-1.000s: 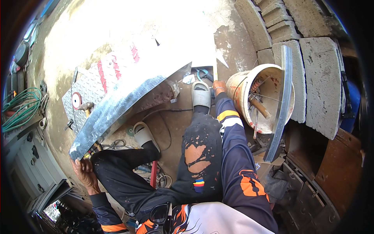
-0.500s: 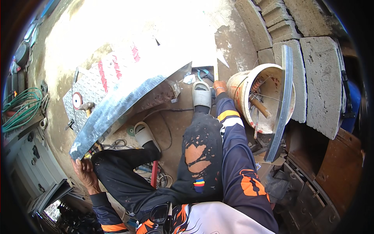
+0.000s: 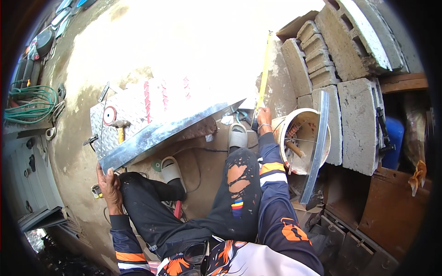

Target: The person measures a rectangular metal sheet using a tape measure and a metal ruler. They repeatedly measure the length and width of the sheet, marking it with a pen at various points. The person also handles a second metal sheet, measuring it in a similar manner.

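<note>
Metal sheet [image 3: 152,140], one: I see it slanting from the left hand to beyond the right foot, near edge dull silver, upper part lost in glare. Left hand [image 3: 112,188], one: thumb and fingers at the sheet's near-left corner; I cannot tell whether they pinch it. Right hand [image 3: 264,118], one: closed on the lower end of a yellow strip [image 3: 264,76], which runs away along the floor. Yellow-and-black case [image 3: 97,191], one, small: just beside the left hand. Tread plate [image 3: 99,126], one: partly under the sheet, red-striped, with a hammer [image 3: 121,132] and a red-rimmed disc [image 3: 109,116] lying on it. Bucket [image 3: 304,166], one, whitish, with rods inside: just right of the right hand; I note a long metal bar [image 3: 316,152] across its mouth. Concrete blocks [image 3: 359,124], several: stacked beyond the bucket. Green hose [image 3: 32,89], one coil: far left.
</note>
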`<control>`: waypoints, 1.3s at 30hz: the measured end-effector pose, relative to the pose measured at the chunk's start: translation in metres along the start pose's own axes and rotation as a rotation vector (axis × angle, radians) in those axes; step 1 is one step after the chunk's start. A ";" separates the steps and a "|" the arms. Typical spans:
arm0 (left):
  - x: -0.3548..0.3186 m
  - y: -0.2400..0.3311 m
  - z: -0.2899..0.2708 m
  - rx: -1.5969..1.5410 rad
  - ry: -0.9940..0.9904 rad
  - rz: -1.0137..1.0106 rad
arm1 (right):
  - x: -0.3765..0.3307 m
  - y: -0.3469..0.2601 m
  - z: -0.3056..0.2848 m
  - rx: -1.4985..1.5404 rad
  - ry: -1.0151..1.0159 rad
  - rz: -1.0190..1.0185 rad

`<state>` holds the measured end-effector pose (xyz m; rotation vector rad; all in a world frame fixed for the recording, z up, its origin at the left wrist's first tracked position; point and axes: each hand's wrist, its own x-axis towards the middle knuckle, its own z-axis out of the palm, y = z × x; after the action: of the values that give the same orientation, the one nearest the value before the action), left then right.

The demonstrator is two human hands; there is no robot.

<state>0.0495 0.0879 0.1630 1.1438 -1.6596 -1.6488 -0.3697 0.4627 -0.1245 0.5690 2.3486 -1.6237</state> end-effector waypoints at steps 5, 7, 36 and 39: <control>0.003 0.000 0.005 -0.042 -0.013 -0.012 | -0.019 -0.067 -0.048 0.095 -0.036 -0.048; 0.003 -0.005 -0.005 -0.015 -0.006 -0.005 | -0.044 -0.111 -0.067 0.058 -0.022 -0.186; 0.007 -0.021 -0.016 -0.150 -0.056 0.196 | -0.273 -0.381 -0.025 -1.404 -0.818 -0.826; 0.002 -0.015 -0.015 -0.107 -0.081 0.161 | -0.264 -0.366 -0.032 -1.342 -0.804 -0.812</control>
<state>0.0643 0.0800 0.1498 0.8795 -1.6445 -1.6785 -0.2914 0.3300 0.3007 -1.1410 2.3255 0.0242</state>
